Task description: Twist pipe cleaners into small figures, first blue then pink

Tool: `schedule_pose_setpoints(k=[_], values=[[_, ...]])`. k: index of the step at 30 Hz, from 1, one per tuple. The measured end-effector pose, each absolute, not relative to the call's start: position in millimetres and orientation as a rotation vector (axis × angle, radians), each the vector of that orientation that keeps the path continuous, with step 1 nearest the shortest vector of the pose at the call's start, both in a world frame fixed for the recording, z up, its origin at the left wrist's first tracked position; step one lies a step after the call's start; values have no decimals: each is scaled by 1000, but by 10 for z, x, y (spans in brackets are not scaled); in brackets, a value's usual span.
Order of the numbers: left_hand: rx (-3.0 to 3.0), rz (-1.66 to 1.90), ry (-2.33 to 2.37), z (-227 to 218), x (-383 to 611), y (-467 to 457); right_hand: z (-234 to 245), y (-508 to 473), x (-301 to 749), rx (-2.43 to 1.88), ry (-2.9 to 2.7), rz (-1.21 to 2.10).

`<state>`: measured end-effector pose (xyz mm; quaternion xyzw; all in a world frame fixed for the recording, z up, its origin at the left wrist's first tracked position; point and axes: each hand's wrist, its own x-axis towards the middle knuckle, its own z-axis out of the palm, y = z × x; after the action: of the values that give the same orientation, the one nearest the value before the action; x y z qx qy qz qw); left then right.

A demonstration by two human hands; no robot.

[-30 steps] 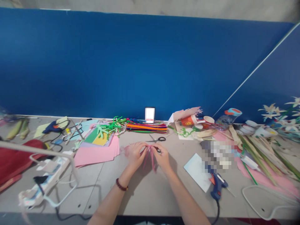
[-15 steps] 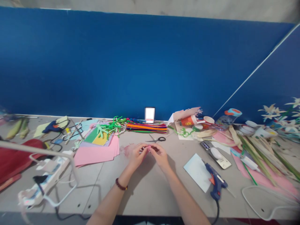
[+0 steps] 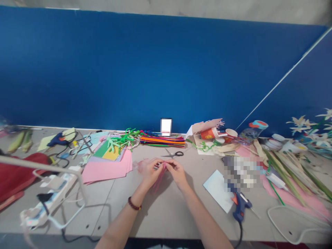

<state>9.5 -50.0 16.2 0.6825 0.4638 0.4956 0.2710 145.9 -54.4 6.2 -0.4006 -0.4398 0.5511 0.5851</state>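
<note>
Pink paper stack (image 3: 106,169) on the tabletop (image 3: 114,214); left hand (image 3: 151,172), fingers (image 3: 158,164) pinched on pink pipe cleaners (image 3: 160,178), their ends hanging between both hands; right hand (image 3: 177,173), fingers (image 3: 169,164) also closed on them; black-handled scissors (image 3: 173,154) just beyond; blue glue gun (image 3: 240,207) farther right.

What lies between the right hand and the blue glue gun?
Head view: a pale blue card lies between the right hand and the glue gun.

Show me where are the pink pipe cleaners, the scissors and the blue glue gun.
Pink pipe cleaners (image 3: 159,177), head view, point on the lower ends.
Scissors (image 3: 178,154), head view, point on the black handle.
Blue glue gun (image 3: 240,207), head view, point on the body.
</note>
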Motion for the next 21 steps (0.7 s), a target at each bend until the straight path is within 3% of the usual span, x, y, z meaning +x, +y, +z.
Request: schedule_pose_setpoints(k=[14,21], values=[[1353,1323,1107,47,154,-462,56,-550,1437,-932,-1014,1247],[1697,1324,1167,134,91,-472,60,-551,1446,-880,-956,1356]])
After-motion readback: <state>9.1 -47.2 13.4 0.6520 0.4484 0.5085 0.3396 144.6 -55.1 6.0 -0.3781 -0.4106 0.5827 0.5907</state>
